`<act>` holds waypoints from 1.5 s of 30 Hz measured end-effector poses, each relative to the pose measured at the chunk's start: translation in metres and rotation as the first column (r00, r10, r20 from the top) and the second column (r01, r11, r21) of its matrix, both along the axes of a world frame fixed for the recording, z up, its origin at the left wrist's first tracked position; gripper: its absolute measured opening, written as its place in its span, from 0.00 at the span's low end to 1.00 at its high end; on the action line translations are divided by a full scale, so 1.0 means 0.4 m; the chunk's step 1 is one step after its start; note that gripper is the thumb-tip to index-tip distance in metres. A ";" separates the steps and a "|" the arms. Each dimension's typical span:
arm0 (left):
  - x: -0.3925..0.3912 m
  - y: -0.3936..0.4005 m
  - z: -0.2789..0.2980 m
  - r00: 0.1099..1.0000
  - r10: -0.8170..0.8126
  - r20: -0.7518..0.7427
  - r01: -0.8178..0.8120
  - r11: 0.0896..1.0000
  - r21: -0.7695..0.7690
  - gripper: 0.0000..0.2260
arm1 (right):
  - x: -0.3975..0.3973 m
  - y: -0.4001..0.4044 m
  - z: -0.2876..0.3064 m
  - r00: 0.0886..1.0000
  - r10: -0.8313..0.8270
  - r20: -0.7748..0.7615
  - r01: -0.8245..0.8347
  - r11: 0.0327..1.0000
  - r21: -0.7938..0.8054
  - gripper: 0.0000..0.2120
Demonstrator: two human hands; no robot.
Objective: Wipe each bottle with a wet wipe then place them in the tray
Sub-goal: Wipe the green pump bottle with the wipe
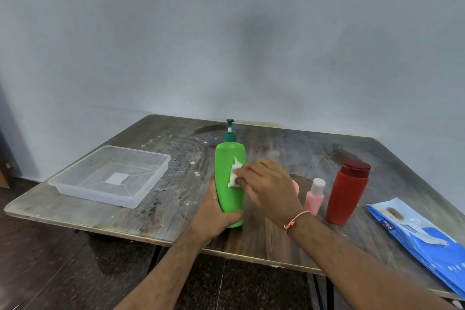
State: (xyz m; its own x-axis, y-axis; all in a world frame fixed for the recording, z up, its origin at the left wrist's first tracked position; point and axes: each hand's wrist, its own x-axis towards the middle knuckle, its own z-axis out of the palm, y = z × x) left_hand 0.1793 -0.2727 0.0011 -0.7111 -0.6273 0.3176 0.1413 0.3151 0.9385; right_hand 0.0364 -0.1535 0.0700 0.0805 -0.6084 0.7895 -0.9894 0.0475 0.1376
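The left hand (214, 214) grips the upright green pump bottle (230, 178) near the tabletop's (156, 211) front edge; the right hand (266, 184) pinches a white wipe (235, 175) against it, half hiding something orange (296, 187). The clear tray (110, 176) sits left, apart.

A plain room, likely domestic, is showing: a worn, stained wooden table (276, 153) is standing against a bare pale-blue painted wall (226, 45) over a dark speckled floor (75, 272).
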 end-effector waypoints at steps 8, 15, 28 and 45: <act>0.002 0.005 0.010 1.000 -0.002 0.008 0.002 1.000 -0.023 0.42 | 0.018 -0.023 0.026 0.997 0.070 -0.014 -0.070 0.998 0.004 0.10; 0.002 0.011 0.012 0.997 -0.051 -0.061 0.049 0.998 -0.040 0.34 | 0.024 0.014 -0.009 0.953 0.154 -0.259 -0.120 0.982 0.143 0.09; 0.003 0.015 0.008 0.999 -0.010 0.046 0.017 0.986 -0.166 0.37 | 0.041 -0.065 0.146 0.722 0.043 0.691 0.135 0.970 -0.201 0.09; 0.003 0.026 0.010 0.999 0.016 0.040 -0.009 0.985 -0.172 0.35 | 0.036 -0.052 0.180 0.196 0.177 0.965 -0.290 0.950 -0.115 0.05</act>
